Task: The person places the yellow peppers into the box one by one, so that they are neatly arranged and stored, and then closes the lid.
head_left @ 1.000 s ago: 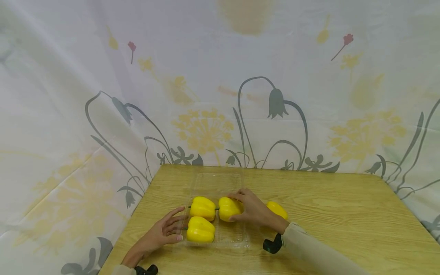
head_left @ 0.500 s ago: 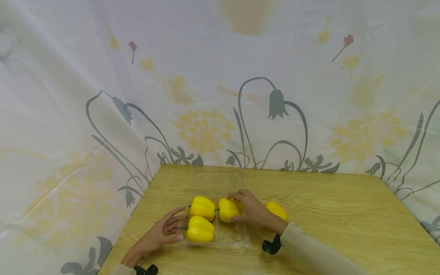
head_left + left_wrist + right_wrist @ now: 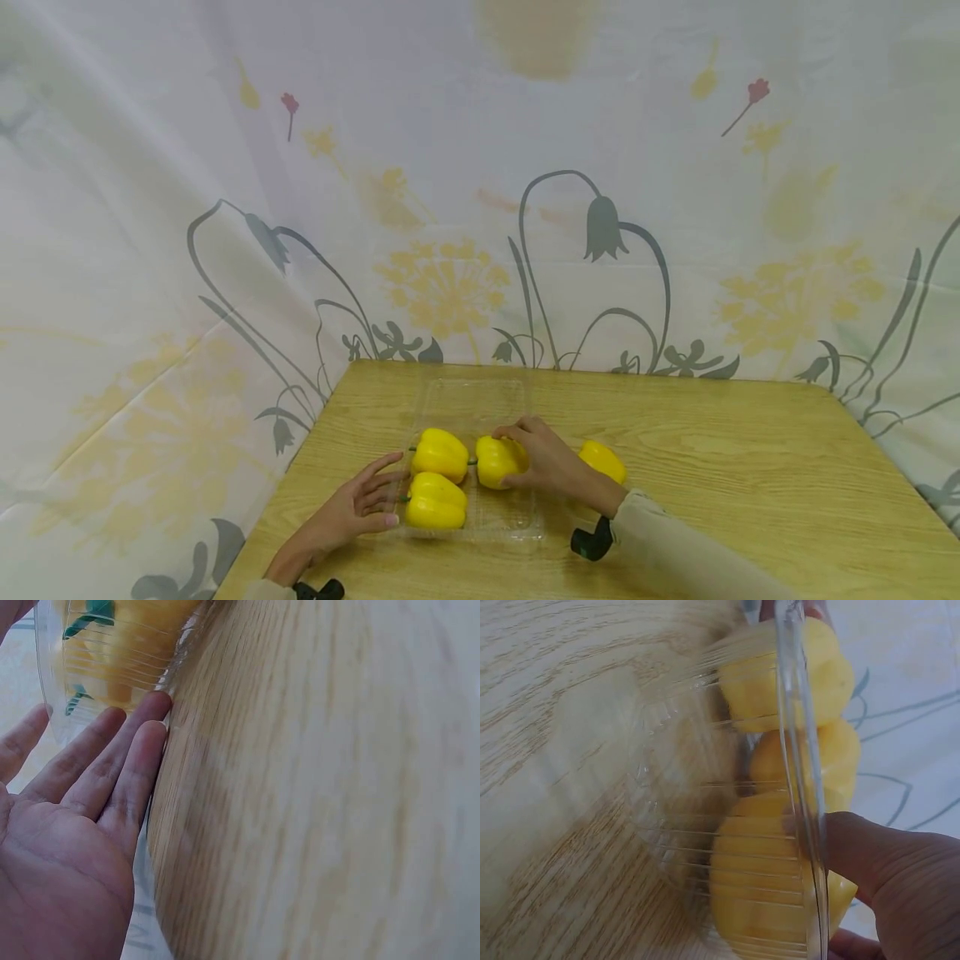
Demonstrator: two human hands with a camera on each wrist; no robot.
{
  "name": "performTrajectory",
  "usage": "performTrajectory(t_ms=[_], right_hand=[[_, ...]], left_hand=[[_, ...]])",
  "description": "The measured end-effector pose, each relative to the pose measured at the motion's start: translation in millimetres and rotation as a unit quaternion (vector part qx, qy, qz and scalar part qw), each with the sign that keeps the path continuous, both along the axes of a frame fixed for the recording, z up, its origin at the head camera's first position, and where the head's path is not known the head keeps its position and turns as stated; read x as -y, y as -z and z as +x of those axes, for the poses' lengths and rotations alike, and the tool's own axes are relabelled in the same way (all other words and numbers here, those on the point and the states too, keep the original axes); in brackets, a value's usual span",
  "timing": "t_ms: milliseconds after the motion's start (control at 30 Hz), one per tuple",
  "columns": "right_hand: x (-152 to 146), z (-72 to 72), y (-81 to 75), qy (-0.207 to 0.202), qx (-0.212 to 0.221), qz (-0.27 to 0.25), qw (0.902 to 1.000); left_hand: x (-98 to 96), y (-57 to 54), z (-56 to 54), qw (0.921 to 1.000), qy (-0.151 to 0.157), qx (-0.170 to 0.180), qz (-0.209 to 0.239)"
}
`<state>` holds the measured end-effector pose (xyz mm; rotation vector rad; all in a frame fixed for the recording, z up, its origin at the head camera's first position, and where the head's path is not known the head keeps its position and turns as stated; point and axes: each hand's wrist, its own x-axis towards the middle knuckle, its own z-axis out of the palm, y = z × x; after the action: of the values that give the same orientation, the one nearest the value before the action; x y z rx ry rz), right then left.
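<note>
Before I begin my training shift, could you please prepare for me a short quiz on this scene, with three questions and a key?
1. Count: how many yellow peppers are inside the clear container, including the one being held?
2. True or false: the left hand grips a pepper.
3. Choose, in the head view: where is the pepper outside the container?
A) beyond the left hand
B) on the open lid
C) on the table, to the right of the container

Key:
1. Three.
2. False: it is at the container's side; the right hand holds a pepper.
3. C.
</note>
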<state>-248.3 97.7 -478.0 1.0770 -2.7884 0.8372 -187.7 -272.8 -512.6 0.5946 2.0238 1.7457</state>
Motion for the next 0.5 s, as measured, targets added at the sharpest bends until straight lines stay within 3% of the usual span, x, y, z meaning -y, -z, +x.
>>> performTrajectory(t_ms=[500], right_hand=[[-14.3, 2.0, -13.2, -0.002, 0.018, -0.018, 0.9997]], left_hand=[[0.0, -2.7, 0.3, 0.9999, -0.002, 0.002, -0.011]])
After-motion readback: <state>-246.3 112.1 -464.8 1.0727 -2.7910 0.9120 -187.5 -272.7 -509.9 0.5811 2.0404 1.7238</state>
